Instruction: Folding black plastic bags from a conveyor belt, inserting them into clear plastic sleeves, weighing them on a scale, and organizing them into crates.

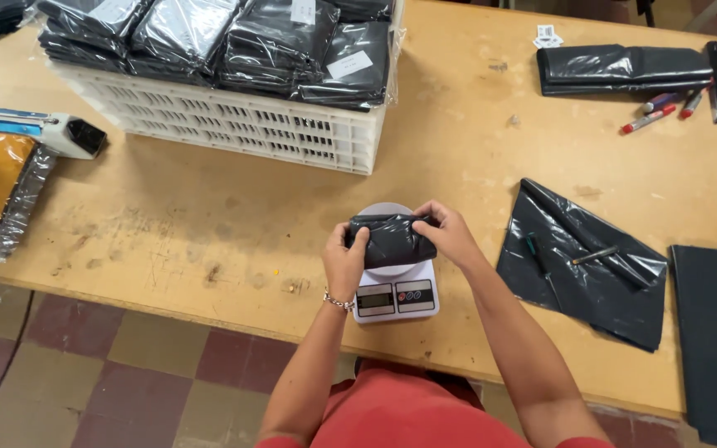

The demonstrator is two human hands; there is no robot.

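Fingers of left hand [344,261] and right hand [447,233] clamp opposite ends of a folded black plastic bag bundle [390,241], frame centre, sitting on small digital kitchen scale [395,294]. White crate [234,124] of packed bags upper left; loose black bag [582,265] right.

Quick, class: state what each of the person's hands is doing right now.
Left hand: closed on the left end of the black bag bundle above the small scale.
Right hand: closed on its right end.
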